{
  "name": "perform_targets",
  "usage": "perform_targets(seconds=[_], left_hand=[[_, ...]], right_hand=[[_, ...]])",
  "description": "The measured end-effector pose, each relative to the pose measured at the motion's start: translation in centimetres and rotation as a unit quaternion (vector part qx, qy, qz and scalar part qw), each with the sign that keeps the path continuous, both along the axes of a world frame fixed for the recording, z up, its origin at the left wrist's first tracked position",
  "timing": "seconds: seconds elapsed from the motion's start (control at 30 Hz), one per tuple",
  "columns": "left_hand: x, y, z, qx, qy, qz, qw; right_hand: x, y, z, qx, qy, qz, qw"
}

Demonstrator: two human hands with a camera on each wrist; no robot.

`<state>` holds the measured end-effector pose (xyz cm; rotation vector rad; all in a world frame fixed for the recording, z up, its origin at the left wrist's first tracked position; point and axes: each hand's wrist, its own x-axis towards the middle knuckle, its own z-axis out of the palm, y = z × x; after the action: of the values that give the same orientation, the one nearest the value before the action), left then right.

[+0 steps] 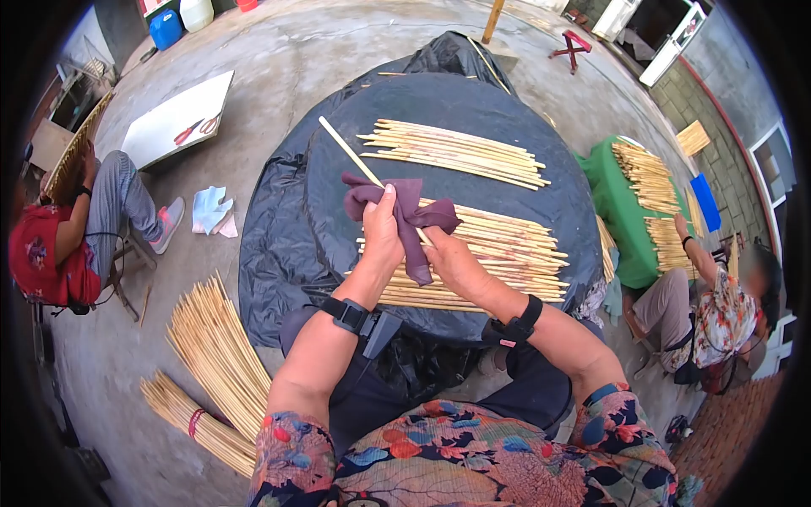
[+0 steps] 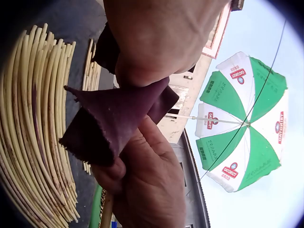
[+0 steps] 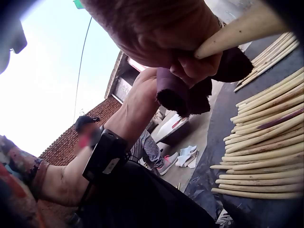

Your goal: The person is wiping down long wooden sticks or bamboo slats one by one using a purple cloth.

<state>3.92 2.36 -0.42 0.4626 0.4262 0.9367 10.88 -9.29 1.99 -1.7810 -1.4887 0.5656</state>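
Observation:
A slender peeled pale stick [image 1: 348, 150] slants over the table, with a dark purple cloth [image 1: 411, 203] wrapped about its middle. My left hand [image 1: 383, 232] grips the cloth round the stick, thumb lying along the top. Just to the right and lower, my right hand [image 1: 456, 264] holds the stick's near part, fingers at the cloth's edge. In the right wrist view the stick [image 3: 242, 33] sticks out of the right fist. Loose cloth ends [image 2: 95, 135] hang between the hands in the left wrist view. Below lies a row of similar sticks [image 1: 507, 253].
A round table [image 1: 329, 203] under black plastic carries another row of sticks [image 1: 456, 152] farther back. Bundled sticks [image 1: 211, 346] lean at the lower left. A white board [image 1: 173, 127] holds red-handled scissors [image 1: 187, 133]. People sit left and right, the right one by a green-covered table [image 1: 604, 186].

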Motion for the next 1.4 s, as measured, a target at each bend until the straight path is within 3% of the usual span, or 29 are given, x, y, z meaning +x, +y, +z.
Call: perform_targets(seconds=[0.2,0.3,0.43,0.5,0.53,0.57,0.73,0.83,1.0,1.17,1.4], left_hand=[[-0.9,1.0,0.9,0.006,0.008,0.026,1.0],[-1.9,3.8,0.7,-0.032,0.032,0.134,0.99],[-2.9,5.1,0.5,-0.048,0.033,0.15,0.987],[-2.8,4.9,0.9,-0.048,0.023,0.162,0.985],[-2.9,4.7,1.4,-0.06,0.029,0.165,0.984],[-2.8,4.7,1.2,-0.061,0.03,0.163,0.984],[-2.9,5.3,0.8,-0.056,-0.026,0.136,0.989],[-2.6,5.1,0.8,-0.053,-0.047,0.078,0.994],[-3.3,4.7,2.4,-0.027,-0.121,0.019,0.992],[-3.4,3.6,3.7,0.017,-0.172,-0.042,0.984],[-3.9,3.4,4.6,0.0,-0.188,-0.041,0.981]], right_hand=[[0.7,-0.4,0.3,-0.041,-0.047,0.027,0.998],[0.5,-3.3,2.3,-0.101,-0.057,0.031,0.993],[1.5,-7.1,2.8,-0.146,-0.022,0.023,0.989],[2.2,-9.0,2.2,-0.107,0.011,0.024,0.994],[2.4,-9.8,2.4,-0.105,-0.031,0.024,0.994],[2.6,-10.5,2.8,-0.102,-0.074,0.025,0.992],[3.3,-13.3,4.1,-0.161,-0.037,0.028,0.986],[3.5,-14.4,4.3,-0.145,0.054,0.022,0.988],[4.8,-15.5,3.9,-0.226,0.258,-0.022,0.939],[5.0,-14.4,4.5,-0.211,0.272,-0.04,0.938],[5.8,-14.6,3.5,-0.207,0.291,-0.052,0.933]])
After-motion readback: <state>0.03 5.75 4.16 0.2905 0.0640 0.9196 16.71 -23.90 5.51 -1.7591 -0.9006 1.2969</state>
